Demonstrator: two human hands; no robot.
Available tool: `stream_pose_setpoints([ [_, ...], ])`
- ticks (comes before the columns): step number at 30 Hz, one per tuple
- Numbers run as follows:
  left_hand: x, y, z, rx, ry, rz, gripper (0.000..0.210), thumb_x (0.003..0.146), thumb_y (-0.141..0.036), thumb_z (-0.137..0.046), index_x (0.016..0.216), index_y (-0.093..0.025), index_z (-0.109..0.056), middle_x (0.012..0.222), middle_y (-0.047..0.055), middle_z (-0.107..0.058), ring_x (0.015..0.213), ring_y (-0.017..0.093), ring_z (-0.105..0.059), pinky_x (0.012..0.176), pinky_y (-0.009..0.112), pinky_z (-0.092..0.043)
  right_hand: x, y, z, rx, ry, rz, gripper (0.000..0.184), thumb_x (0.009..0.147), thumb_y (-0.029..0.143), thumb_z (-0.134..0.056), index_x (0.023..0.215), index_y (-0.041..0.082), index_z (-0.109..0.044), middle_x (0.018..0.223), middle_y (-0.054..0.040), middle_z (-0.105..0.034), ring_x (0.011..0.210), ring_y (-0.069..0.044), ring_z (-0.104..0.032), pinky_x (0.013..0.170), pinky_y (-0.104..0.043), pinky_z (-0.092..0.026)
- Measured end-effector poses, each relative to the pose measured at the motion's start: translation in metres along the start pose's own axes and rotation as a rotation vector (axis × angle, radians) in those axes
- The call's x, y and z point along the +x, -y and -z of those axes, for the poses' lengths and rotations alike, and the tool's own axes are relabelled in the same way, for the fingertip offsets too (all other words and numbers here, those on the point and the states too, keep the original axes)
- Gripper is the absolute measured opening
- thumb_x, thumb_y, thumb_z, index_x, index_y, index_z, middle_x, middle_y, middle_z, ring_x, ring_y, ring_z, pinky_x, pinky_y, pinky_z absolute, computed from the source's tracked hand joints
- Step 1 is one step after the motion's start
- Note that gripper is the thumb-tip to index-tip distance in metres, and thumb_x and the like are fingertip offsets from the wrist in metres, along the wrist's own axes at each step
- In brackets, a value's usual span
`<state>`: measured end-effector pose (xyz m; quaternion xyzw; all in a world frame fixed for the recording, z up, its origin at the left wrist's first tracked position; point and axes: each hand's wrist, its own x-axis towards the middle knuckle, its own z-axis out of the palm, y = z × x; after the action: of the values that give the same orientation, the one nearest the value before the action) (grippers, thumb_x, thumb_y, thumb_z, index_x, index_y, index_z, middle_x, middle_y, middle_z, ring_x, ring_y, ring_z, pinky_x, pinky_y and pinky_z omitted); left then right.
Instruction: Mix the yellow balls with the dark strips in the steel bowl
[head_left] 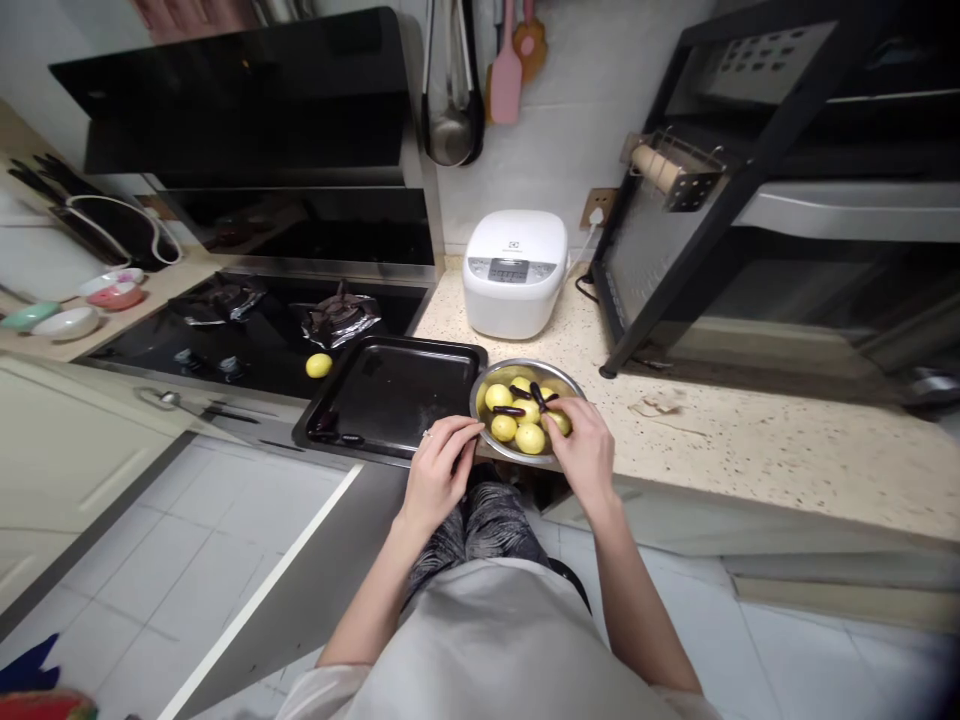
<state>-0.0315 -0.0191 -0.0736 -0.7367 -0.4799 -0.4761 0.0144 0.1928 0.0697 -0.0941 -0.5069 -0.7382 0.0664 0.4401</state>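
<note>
A round metal bowl [581, 382] holds several yellow, round, fruit-like pieces [530, 438] with slender dark purple pieces [509, 411] lying among them. My right hand [583, 448] reaches over the bowl's right side, its thumb and fingers pinched on one dark purple finger-shaped piece [537, 395]. At the bowl's lower left rim is my left hand [442, 465], fingers stretched toward the rim and thumb apart from them; it holds nothing I can see. Beside the bowl, a black baking tray [397, 395] extends under the left hand's side. Dark pieces lie at the tray's left front corner.
One yellow piece [319, 365] sits on the black gas hob [277, 340] left of the tray. Behind the bowl stands a white rice cooker [515, 275]. A black rack [675, 200] rises at the right. Below the tray, a cabinet door [300, 580] hangs open.
</note>
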Motion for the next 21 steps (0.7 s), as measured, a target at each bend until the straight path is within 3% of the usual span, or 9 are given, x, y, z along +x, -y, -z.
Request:
stream_pose_setpoints([
  [4,0.004,0.025,0.022,0.191,0.107,0.068,0.026,0.104,-0.014,-0.052,0.125,-0.022,-0.066,0.116,0.009,-0.073,0.109,0.021,-0.068,0.096,0.037,-0.056,-0.005,0.0,0.005,0.046,-0.056,0.046,0.015,0.099,0.03,-0.059,0.1,0.022,-0.071,0.102,-0.0097,-0.075,0.097,-0.028,-0.067,0.089,-0.043,-0.052],
  [10,-0.002,0.072,0.079,0.483,0.379,0.329,0.028,0.094,-0.008,-0.058,0.115,-0.021,-0.071,0.117,0.009,-0.074,0.11,0.027,-0.069,0.096,0.042,-0.055,0.009,-0.008,0.003,0.054,-0.042,0.072,0.019,0.099,0.026,-0.054,0.102,0.023,-0.072,0.102,-0.0105,-0.075,0.099,-0.029,-0.066,0.091,-0.044,-0.051],
  [15,-0.007,0.093,0.107,0.535,0.527,0.496,0.035,0.087,-0.001,-0.052,0.105,-0.021,-0.075,0.117,0.009,-0.076,0.113,0.029,-0.07,0.1,0.042,-0.054,0.042,-0.022,-0.002,0.031,0.14,0.165,0.026,0.098,0.018,-0.048,0.102,0.022,-0.074,0.102,-0.0101,-0.075,0.101,-0.028,-0.064,0.091,-0.043,-0.052],
  [21,-0.006,0.094,0.109,0.577,0.565,0.586,0.033,0.094,-0.008,-0.049,0.107,-0.022,-0.076,0.117,0.007,-0.077,0.109,0.027,-0.071,0.093,0.036,-0.054,0.064,-0.036,-0.007,0.04,0.349,0.264,0.031,0.097,0.011,-0.049,0.106,0.022,-0.077,0.111,-0.0089,-0.076,0.108,-0.026,-0.065,0.097,-0.043,-0.052],
])
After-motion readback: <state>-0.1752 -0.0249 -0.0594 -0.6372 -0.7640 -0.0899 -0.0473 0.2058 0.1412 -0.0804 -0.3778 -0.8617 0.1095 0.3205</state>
